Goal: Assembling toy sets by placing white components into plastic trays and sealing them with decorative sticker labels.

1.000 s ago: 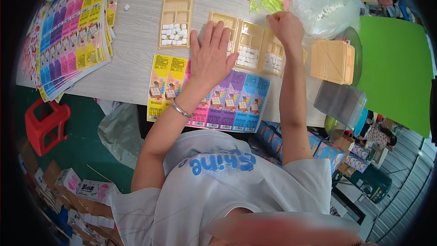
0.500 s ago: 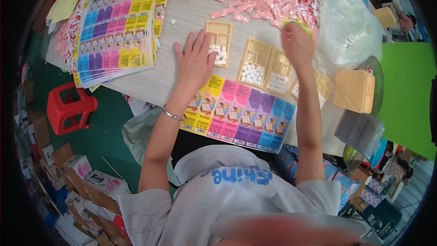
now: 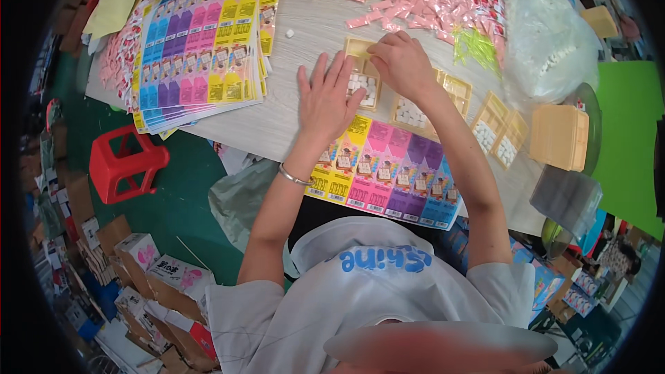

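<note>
Lying at the left of the tabletop [image 3: 228, 126], a stack of printed sheets [image 3: 201, 55] has a loose cube [image 3: 289, 34] near it, and next comes the left hand [image 3: 327, 102], fingers apart, fingertips at the left edge of a tray [image 3: 359, 47] with white cubes [image 3: 361, 84] in its nearer part. Over that tray's far right side the right hand [image 3: 405, 66] bunches its fingers together, though whether they grip anything cannot be told, and a colored sheet [image 3: 398, 170] lies nearer the person. Further right come green sticks [image 3: 474, 48], more trays [image 3: 493, 111] and a plastic bag [image 3: 551, 48].
</note>
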The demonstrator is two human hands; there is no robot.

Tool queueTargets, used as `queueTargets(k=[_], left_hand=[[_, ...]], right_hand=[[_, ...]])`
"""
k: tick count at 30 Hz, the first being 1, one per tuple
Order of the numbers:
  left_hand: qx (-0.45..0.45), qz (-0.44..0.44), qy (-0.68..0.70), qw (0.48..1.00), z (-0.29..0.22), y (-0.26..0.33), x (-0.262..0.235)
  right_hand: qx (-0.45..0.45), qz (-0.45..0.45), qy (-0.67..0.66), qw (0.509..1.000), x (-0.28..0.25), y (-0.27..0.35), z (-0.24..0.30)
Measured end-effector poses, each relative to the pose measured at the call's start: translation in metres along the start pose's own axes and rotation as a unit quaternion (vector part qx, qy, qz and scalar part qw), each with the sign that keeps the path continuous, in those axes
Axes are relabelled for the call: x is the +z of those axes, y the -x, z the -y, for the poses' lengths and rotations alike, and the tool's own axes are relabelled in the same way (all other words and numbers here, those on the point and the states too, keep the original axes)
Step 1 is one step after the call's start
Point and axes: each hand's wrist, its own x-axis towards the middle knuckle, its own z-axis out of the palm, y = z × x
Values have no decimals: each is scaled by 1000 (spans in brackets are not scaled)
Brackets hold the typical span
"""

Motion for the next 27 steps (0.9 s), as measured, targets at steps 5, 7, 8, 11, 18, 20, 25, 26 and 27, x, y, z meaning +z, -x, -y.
queueTargets(k=[5,7,8,11,18,20,25,26,27], left_hand=[[-14,-37,46,998,5,4,-5],[-20,-72,94,993,15,-4,-10],[-33,-82,111,990,28,-12,-14],[-46,-85,59,994,53,-48,-31],[-120,-11,-94,988,110,-84,-17],[-104,5,-123,987,105,-90,-16],[-103,103,-125,981,86,-129,-25],[-95,115,-119,982,83,-139,-24],[-107,111,-130,979,103,-145,-28]], right_hand=[[5,-49,-72,996,-40,10,-2],[26,-72,-87,993,-71,29,6],[41,-68,-97,992,-85,45,13],[91,-56,-141,984,-110,105,28],[179,-149,-164,959,-86,240,88],[213,-178,-163,947,-76,268,96],[208,-210,-135,946,-79,290,88],[189,-213,-133,949,-80,285,82],[159,-214,-139,954,-83,277,77]])
